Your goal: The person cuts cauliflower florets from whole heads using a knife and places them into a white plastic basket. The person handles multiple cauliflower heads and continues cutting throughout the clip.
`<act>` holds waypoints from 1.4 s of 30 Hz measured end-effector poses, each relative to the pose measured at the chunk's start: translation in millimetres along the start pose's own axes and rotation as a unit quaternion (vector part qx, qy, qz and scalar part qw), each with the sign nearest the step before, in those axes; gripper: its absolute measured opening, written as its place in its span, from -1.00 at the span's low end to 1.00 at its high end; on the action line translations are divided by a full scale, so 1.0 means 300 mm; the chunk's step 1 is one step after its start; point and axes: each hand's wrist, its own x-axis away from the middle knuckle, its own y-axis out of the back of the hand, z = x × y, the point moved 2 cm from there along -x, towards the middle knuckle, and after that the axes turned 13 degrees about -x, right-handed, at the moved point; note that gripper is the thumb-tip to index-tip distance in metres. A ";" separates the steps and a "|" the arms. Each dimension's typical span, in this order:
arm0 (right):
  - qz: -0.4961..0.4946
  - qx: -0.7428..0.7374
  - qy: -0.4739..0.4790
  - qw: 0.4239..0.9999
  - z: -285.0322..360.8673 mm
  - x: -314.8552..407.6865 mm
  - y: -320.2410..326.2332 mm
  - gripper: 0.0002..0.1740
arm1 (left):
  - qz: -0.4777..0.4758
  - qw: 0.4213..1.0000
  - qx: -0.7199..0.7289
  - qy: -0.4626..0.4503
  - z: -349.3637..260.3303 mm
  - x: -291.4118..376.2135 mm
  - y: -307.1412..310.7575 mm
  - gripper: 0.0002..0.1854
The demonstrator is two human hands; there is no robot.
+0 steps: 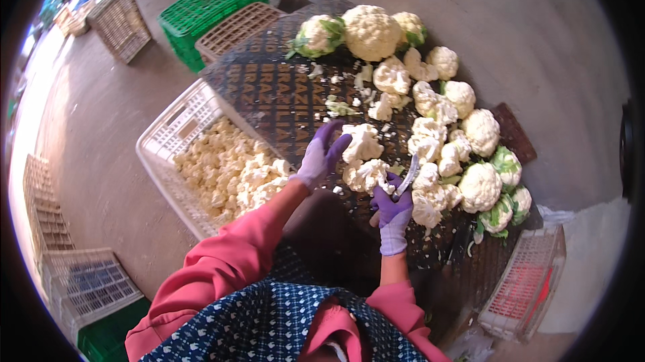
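My left hand (322, 153), in a purple-and-white work glove, is spread with fingers apart at the left side of a cut cauliflower piece (363, 143); whether it touches the piece is unclear. My right hand (393, 206), gloved alike, is closed on a knife with a curved blade (407, 178). The blade points up and away from me. Another cut cauliflower piece (365, 175) lies just beyond my right fingers. To my left, a white plastic crate (169, 180) holds many small cauliflower florets (227, 165). More cut cauliflower pieces (427, 140) lie right of the blade.
Whole cauliflower heads (373, 32) line the far and right edges of the dark printed tabletop (282, 95). A green crate (216, 4) and a brown crate (239, 29) stand beyond it. Another crate (526, 281) stands at lower right, and stacked crates (90, 281) at lower left.
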 end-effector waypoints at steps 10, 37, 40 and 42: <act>0.245 -0.017 -0.186 0.951 0.036 0.266 -0.411 -0.68 | 0.031 0.882 0.410 0.232 -0.101 0.585 0.488 -0.31; 0.142 0.124 -0.152 0.970 -0.115 -0.024 -0.474 -0.38 | -0.029 0.782 0.548 0.297 -0.011 0.682 0.570 -0.47; 0.090 0.380 -0.041 0.920 -0.150 -0.174 -0.447 -0.37 | -0.034 0.778 0.577 0.248 -0.010 0.663 0.560 -0.53; 0.122 0.392 -0.064 0.909 -0.146 -0.207 -0.436 -0.41 | -0.021 0.776 0.586 0.233 -0.026 0.655 0.555 -0.52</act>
